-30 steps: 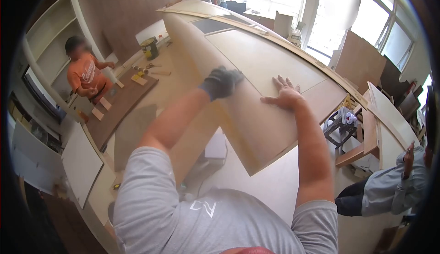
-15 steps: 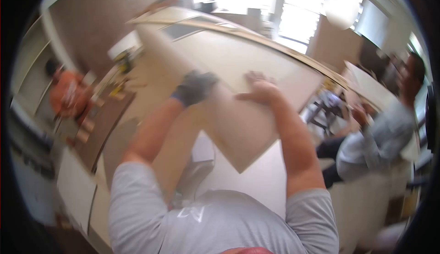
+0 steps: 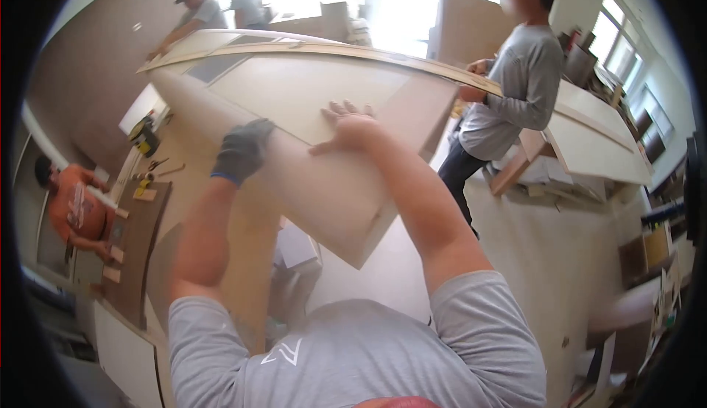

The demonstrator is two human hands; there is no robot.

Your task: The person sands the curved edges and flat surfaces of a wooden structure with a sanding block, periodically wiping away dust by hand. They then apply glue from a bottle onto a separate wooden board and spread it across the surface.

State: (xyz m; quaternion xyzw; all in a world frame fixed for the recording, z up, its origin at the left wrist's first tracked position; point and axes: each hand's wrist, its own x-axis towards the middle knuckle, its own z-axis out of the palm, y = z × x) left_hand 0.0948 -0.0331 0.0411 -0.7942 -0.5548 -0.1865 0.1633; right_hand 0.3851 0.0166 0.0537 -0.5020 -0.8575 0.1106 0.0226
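Observation:
Beneath my arms lies a large pale panel (image 3: pixel 317 194), its near corner toward my chest. My left hand (image 3: pixel 247 148), in a dark grey glove with a blue cuff, is wrapped over the panel's left edge. The fingertips of that hand are partly hidden by the glove's fold. Bare and with fingers spread, my right hand (image 3: pixel 350 124) rests flat on the panel's upper face. Along the far side of the panel runs a long light wood strip (image 3: pixel 398 58). A dark grey rectangle (image 3: pixel 213 68) shows near the panel's far left corner.
A person in grey (image 3: pixel 508 84) holds the strip's right end; another in a cap (image 3: pixel 197 18) leans at its far left. At left, a person in orange (image 3: pixel 79 205) works beside a brown board (image 3: pixel 136 253) with wood blocks. Pale boards (image 3: pixel 600 139) are stacked at right.
The view has swung to the right. The person in grey at right now stands upright with hands at the strip. My hands keep their places on the panel.

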